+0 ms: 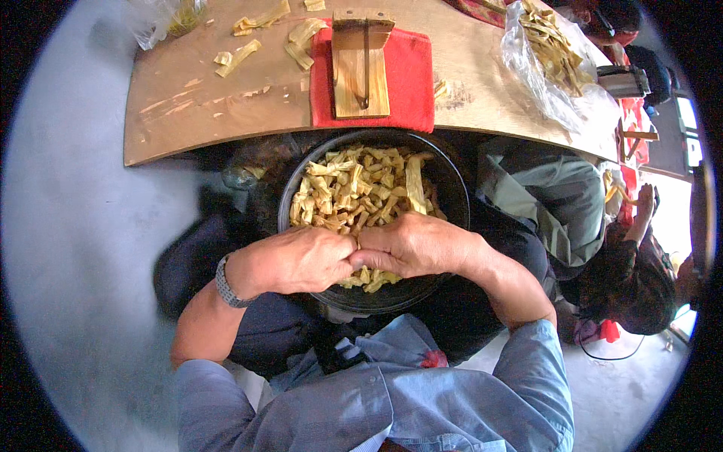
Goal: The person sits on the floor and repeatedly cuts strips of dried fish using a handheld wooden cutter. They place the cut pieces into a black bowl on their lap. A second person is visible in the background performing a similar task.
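Over a dark round basin (462,198) at my lap, my left hand (305,259) and my right hand (415,246) meet with curled fingers. A bit of pale yellow strip shows between the fingertips; the rest of what they pinch is hidden. Inside the basin lies a heap of short, knotted yellowish strips (339,189). One longer flat strip (415,183) runs up from behind my right hand across the heap; whether it joins the pinched piece cannot be seen. A metal-banded watch sits on my left wrist.
Beyond the basin is a wooden table (226,113), its edge close to the rim. On it, a wooden block stand (361,73) rests on a red cloth (411,79), with loose strips (240,57) nearby. A plastic bag of strips (551,48) lies at right. Another person's leg (565,192) is close by.
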Available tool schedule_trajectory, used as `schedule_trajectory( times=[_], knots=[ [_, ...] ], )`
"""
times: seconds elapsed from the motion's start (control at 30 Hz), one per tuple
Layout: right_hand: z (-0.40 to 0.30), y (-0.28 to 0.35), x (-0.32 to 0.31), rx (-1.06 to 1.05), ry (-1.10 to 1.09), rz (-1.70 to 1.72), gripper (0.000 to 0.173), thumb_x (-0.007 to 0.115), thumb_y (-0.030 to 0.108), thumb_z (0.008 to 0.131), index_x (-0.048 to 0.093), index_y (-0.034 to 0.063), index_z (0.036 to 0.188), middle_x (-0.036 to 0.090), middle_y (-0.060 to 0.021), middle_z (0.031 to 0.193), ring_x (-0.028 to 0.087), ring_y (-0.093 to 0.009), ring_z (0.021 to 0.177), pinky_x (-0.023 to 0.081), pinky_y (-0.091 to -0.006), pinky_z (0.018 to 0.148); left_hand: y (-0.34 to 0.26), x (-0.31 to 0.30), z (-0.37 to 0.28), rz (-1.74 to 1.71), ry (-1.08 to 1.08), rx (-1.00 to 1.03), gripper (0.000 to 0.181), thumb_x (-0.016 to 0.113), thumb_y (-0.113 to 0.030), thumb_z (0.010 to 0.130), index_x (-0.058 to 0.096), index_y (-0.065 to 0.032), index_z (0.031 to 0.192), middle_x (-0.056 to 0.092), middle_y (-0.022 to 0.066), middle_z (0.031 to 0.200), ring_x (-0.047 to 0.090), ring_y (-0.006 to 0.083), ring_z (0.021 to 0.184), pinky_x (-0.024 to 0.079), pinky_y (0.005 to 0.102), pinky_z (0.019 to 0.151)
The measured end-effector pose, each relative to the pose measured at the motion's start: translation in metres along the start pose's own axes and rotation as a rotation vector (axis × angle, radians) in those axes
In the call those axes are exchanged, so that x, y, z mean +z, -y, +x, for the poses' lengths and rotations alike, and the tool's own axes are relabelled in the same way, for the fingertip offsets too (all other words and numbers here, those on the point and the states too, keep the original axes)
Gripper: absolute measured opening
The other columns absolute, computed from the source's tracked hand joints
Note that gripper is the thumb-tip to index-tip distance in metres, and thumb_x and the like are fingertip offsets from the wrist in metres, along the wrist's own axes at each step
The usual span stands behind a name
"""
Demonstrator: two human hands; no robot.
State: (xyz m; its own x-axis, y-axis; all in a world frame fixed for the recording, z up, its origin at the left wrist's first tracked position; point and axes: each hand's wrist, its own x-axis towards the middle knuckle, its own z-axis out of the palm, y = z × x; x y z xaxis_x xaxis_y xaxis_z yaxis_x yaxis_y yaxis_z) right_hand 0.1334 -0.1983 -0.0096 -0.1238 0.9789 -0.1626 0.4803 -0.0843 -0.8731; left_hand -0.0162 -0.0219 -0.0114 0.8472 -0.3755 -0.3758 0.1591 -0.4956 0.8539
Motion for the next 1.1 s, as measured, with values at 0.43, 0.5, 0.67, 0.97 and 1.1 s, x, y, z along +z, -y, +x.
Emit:
schedule_trajectory(
  times=[0.43,0.5,0.67,0.97,1.1],
  knots=[
    [-0.007,0.026,-0.031,0.132,-0.21,-0.072,0.031,0.062,0.033,0.096,0.055,0.0052,0.084,0.056,-0.0197,0.063,0.062,-0.036,0.06,0.049,-0.0462,0.054,-0.002,-0.044,0.0,0.156,-0.427,0.048,0.019,0.066,-0.017,0.085,0.055,-0.0026,0.091,0.06,0.0156,0.078,0.064,0.0347,0.074,0.05,0.0434,0.065],
    [-0.013,0.031,-0.039,0.096,-0.323,0.21,0.033,0.059,0.035,0.098,0.056,0.0054,0.086,0.057,-0.0112,0.067,0.062,-0.024,0.061,0.049,-0.0369,0.057,-0.013,-0.046,0.004,-0.149,-0.525,0.024,0.035,0.076,-0.021,0.084,0.058,-0.0042,0.109,0.066,0.0107,0.09,0.067,0.0234,0.086,0.053,0.037,0.074],
    [-0.005,0.044,-0.036,0.226,-0.315,1.177,0.031,0.045,0.034,0.105,0.052,0.008,0.092,0.038,0.0047,0.06,0.031,-0.005,0.048,0.022,-0.023,0.043,-0.02,0.001,0.035,-0.433,-0.173,0.328,0.063,0.076,-0.037,0.085,0.05,-0.0042,0.132,0.06,0.0103,0.119,0.058,0.0227,0.113,0.045,0.0362,0.099],
    [-0.004,0.002,-0.046,0.322,-0.007,0.071,0.034,0.056,0.034,0.1,0.059,0.0013,0.095,0.062,-0.02,0.08,0.062,-0.036,0.074,0.048,-0.0419,0.069,-0.018,0.013,0.029,-0.52,0.25,-0.118,0.025,0.047,-0.03,0.104,0.048,-0.0056,0.102,0.052,0.0007,0.065,0.053,0.0119,0.056,0.047,0.0311,0.054],
    [-0.007,-0.026,-0.037,0.383,-0.115,0.0,0.034,0.057,0.034,0.099,0.058,0.0004,0.099,0.064,-0.0226,0.083,0.065,-0.038,0.079,0.05,-0.0433,0.07,-0.011,0.006,0.017,-0.518,0.281,-0.164,0.024,0.043,-0.026,0.105,0.044,-0.0048,0.094,0.053,0.0027,0.068,0.053,0.0127,0.052,0.047,0.0309,0.051]
  ],
)
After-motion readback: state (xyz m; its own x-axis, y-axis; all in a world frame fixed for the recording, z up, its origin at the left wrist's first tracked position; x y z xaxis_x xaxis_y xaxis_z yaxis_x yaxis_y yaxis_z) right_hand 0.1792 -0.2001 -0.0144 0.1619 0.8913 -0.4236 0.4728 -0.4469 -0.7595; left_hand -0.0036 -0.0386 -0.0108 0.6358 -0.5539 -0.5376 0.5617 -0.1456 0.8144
